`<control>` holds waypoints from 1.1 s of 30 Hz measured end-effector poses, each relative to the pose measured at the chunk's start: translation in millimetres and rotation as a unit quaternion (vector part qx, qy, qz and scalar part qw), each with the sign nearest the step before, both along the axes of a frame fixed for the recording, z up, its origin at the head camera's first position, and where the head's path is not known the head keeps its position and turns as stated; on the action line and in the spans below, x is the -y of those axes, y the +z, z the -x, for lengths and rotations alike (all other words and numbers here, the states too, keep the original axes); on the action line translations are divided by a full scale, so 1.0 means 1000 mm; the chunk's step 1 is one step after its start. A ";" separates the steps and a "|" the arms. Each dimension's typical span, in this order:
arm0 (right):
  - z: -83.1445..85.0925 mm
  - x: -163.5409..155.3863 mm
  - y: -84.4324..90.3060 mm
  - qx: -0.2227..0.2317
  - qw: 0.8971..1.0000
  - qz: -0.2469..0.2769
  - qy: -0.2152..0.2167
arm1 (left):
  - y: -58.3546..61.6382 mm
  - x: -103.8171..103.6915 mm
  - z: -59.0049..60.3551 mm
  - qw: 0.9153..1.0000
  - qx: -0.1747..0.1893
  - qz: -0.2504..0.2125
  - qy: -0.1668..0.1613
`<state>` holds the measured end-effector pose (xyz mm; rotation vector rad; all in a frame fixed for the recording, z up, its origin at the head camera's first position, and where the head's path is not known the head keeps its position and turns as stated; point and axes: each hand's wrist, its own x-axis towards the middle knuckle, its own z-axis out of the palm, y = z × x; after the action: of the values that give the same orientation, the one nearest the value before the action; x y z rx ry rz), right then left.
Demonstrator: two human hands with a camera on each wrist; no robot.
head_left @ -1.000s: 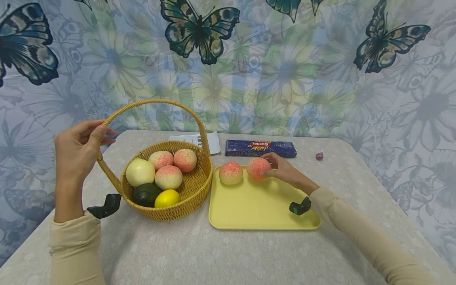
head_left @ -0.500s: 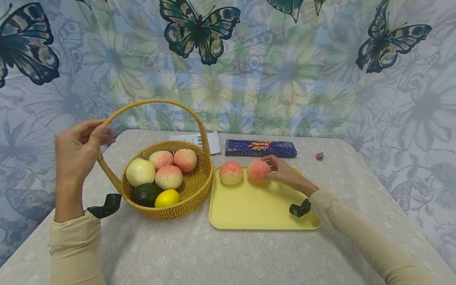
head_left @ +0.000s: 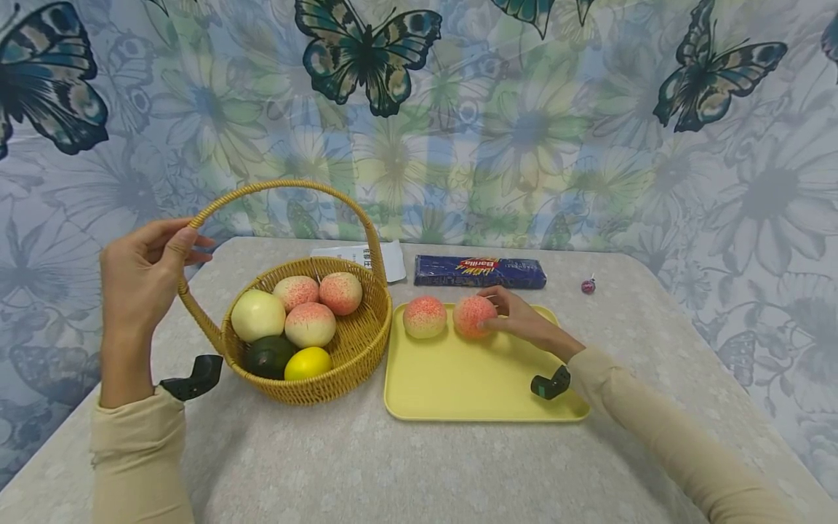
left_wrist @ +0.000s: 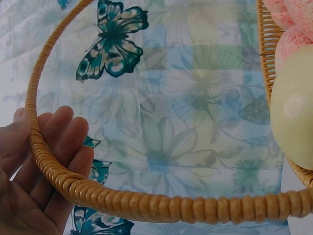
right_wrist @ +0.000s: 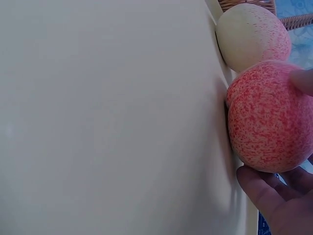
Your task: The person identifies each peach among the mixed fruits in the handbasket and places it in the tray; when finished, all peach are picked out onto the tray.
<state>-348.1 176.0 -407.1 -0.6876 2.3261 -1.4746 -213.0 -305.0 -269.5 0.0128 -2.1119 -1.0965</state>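
While two beige sleeves [head_left: 140, 458] frame the near side of the pale patterned tablecloth [head_left: 327, 466], each with a dark wrist device [head_left: 196, 378] at its cuff, look at the yellow tray [head_left: 458, 386] on the right and the wicker basket [head_left: 356, 371] just beside it on the left! Inside the basket's near rim sit a lemon [head_left: 308, 362] and a dark green avocado [head_left: 270, 357], side by side; behind them, a pale green round fruit [head_left: 257, 316] and a cluster of three peaches [head_left: 310, 326]. Over on the left, the left hand [head_left: 140, 273] has the arched handle [head_left: 288, 183] pinched, thumb on one side, fingers on the other! And at the tray's far edge, the right hand [head_left: 520, 316] is clamped on a red-speckled peach [head_left: 473, 317], thumb and fingers around it, with a second peach [head_left: 425, 317] just to its left on the same tray! Deeper now: a white printed packet [head_left: 393, 260] partly behind the basket, a dark blue Barilla package [head_left: 480, 271] beyond the tray, a small wrapped candy [head_left: 588, 285] off to the right, and at the very back, the butterfly-print cloth [head_left: 406, 204]!
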 end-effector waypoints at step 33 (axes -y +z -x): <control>0.002 0.000 0.010 -0.010 1.000 0.007 0.025 | 0.001 0.000 0.001 1.000 0.002 0.003 0.000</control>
<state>-350.5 175.7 -397.0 -0.7613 2.2991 -1.4693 -213.8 -304.9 -268.2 0.0137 -2.1189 -1.0910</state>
